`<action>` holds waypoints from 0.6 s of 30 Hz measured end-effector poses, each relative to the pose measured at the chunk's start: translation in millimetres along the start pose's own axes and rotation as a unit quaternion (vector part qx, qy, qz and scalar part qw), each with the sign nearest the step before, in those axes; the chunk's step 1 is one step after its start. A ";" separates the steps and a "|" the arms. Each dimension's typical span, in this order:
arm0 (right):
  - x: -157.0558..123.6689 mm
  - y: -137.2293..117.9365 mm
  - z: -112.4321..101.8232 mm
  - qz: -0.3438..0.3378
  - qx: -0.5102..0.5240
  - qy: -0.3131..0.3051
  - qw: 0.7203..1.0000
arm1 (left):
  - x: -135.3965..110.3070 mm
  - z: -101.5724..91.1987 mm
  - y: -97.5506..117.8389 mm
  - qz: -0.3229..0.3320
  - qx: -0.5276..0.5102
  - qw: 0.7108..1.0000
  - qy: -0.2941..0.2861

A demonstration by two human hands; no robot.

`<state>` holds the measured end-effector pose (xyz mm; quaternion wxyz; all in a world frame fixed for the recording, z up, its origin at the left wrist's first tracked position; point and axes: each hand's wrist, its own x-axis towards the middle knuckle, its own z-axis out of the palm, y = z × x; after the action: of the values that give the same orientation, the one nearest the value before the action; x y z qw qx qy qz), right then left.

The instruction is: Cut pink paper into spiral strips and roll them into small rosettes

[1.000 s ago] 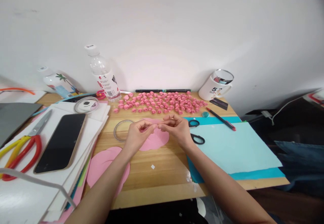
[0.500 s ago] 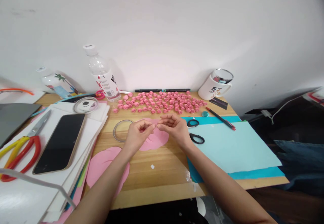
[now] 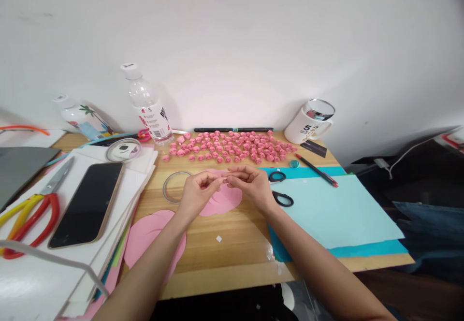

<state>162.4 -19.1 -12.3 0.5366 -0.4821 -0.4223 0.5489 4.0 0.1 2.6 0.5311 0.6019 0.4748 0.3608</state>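
Fingertips and thumb of my left hand (image 3: 197, 190) are pinched together, meeting those of my right hand (image 3: 252, 185). Between the two pinches is a small bit of pink paper, mostly hidden by the fingers. Directly beneath and behind them lies a round pink paper piece (image 3: 224, 202) with curved cut lines; whether it joins the bit I hold, I cannot tell. A second pink paper circle (image 3: 150, 236) sits under my left forearm. Many small rolled pink paper rosettes (image 3: 235, 147) are spread beyond my hands. A roll of clear tape (image 3: 165, 188) lies beside my left hand.
Black-handled scissors (image 3: 282, 198) and light blue paper sheets (image 3: 337, 210) are at the right, with a pen (image 3: 317, 170) and white mug (image 3: 306, 125). On the left are a phone (image 3: 87, 205), red-and-yellow scissors (image 3: 47, 205), stacked papers and a water bottle (image 3: 152, 113).
My right fingers have shifted slightly, the fingertips now closer against the left ones. The camera view has moved very slightly; everything on the table stays put.
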 end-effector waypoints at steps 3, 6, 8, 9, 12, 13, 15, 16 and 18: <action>-0.6 0.1 -0.1 0.001 -0.001 -0.008 1.000 | -0.2 0.0 -0.2 0.003 -0.002 1.000 -0.003; -0.8 -0.1 0.2 0.005 -0.006 0.007 1.000 | -0.6 0.4 1.1 0.004 0.000 1.000 -0.006; -0.4 0.1 0.5 0.007 -0.012 0.016 1.000 | -0.5 0.7 1.6 0.003 0.003 1.000 -0.005; 0.0 0.4 0.6 0.008 -0.012 0.016 1.000 | -0.3 0.9 1.3 0.003 0.004 1.000 -0.003; 1.3 1.1 0.5 0.008 0.006 0.003 1.000 | 1.1 0.8 -1.4 0.004 0.003 1.000 0.007; 1.5 1.0 0.3 0.008 0.014 -0.002 1.000 | 1.6 0.7 -2.5 0.005 0.001 1.000 0.010; 1.8 -0.2 -0.3 0.007 0.021 -0.008 1.000 | 2.2 0.5 -4.1 0.006 0.000 1.000 0.013; 1.7 -1.1 -0.6 0.008 0.019 -0.008 1.000 | 2.3 0.5 -4.4 0.006 -0.001 1.000 0.012; 1.4 -3.1 -1.2 0.010 0.011 -0.002 1.000 | 2.1 0.5 -4.0 0.004 -0.003 1.000 0.009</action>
<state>164.2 -17.6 -9.6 0.5357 -0.4791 -0.4121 0.5600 4.4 1.9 -1.5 0.5271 0.5987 0.4762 0.3700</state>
